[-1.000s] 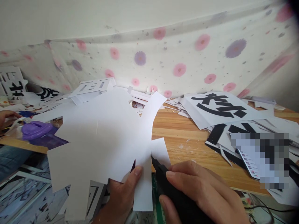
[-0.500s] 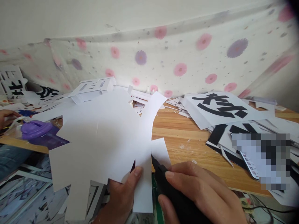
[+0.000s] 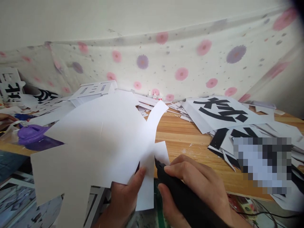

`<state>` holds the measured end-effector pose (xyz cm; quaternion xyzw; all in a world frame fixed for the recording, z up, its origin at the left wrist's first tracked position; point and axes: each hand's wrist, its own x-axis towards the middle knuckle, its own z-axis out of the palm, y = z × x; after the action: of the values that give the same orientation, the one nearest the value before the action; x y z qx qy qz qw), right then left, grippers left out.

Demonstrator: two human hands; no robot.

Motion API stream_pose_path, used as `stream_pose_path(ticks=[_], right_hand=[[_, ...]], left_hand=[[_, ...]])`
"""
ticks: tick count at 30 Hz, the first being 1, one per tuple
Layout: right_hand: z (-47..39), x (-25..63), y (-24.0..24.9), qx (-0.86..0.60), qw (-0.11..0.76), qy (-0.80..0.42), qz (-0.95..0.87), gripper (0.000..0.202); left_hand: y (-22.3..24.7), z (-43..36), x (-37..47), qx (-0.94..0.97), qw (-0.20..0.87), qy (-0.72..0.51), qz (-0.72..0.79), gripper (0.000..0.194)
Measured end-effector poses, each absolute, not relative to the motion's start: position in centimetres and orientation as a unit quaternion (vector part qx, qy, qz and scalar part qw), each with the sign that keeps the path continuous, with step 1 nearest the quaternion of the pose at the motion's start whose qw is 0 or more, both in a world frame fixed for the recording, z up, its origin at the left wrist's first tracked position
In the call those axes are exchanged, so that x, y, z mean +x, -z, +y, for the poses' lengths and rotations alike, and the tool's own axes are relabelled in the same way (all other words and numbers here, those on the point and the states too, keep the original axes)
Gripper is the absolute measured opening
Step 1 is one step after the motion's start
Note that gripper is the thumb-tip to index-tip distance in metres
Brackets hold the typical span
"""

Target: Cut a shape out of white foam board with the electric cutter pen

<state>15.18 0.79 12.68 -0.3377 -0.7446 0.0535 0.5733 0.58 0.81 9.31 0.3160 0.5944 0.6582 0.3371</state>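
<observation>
A large white board cut-out [image 3: 95, 136] with a jagged outline fills the middle of the view. My left hand [image 3: 125, 193] grips its near edge, the thumb on top by a narrow slit and the fingers hidden underneath. In my right hand [image 3: 199, 183] is a thick black-handled knife [image 3: 180, 196], held like a pen. Its dark pointed tip is at the board's right edge; whether it touches is hard to tell. Just beyond the tip, a smaller white piece [image 3: 162, 152] shows past that edge.
A wooden table [image 3: 180, 129] carries white sheets with black characters [image 3: 220, 109], scraps and a partly blurred phone [image 3: 258, 164] at right. Small bottles [image 3: 155, 95] stand at the back. A purple-lidded container [image 3: 33, 134] and another person's hand [image 3: 7, 117] are at left. Cables [image 3: 263, 213] hang lower right.
The white board has turned slightly, its left side swinging left and down. My right hand, with the knife, has shifted a little while the tip stays near the board's right edge.
</observation>
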Motion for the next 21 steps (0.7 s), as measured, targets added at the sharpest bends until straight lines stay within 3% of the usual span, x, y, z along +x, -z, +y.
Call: stream_pose_path(ticks=[5,13,21], right_hand=[[0.8,17.3,-12.5,-0.35,0.556,-0.162,-0.736,0.016],[4.2,21.6,-13.0,-0.391,0.529,-0.226,-0.719,0.009],[4.4,18.8,-10.5,-0.369,0.511,-0.585,-0.511,0.031]], left_hand=[[-9.4,1.9,-0.5,0.295,0.326,-0.659,0.61,0.046],[-11.3,2.4,-1.1,0.284,0.472,-0.615,0.564,0.071],[-14.5,2.0,-0.2,0.32,0.551,-0.568,0.521,0.052]])
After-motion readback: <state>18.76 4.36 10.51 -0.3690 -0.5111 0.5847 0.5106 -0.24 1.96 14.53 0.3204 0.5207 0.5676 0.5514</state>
